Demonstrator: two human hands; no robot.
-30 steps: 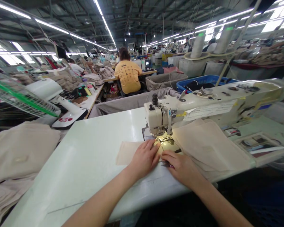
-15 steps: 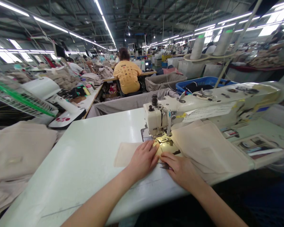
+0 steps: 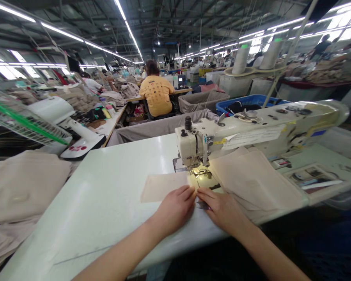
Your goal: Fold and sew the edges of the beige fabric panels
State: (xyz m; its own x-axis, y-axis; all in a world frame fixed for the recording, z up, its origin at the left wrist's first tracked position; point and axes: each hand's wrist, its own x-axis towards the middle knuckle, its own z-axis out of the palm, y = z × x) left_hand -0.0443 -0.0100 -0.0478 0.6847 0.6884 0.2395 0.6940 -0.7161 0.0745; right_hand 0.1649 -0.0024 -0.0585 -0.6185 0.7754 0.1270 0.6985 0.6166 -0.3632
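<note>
A small beige fabric piece [image 3: 160, 188] lies flat on the sewing table, its right end by the needle area of the sewing machine [image 3: 190, 146]. My left hand [image 3: 178, 206] is closed, its fingertips pinching the near right edge of that piece. Close beside it, my right hand [image 3: 226, 210] has its thumb and fingers together at the same corner. Dark metal blades, apparently thread snips [image 3: 203, 205], stick out from under the right fingers. The machine's lamp lights the metal plate [image 3: 207, 180] under the presser foot.
A stack of beige fabric panels [image 3: 254, 179] lies right of the needle, under the machine arm. More panels [image 3: 26, 183] are piled at the left. A tray of small tools [image 3: 312, 177] sits at the right. Ahead are a cloth-lined bin [image 3: 152, 127], a blue basket [image 3: 222, 107] and a seated person [image 3: 156, 91].
My left hand has drawn back toward me from the needle, uncovering more of the fabric piece, and its fingers have come together at the near edge. The right hand has barely moved.
</note>
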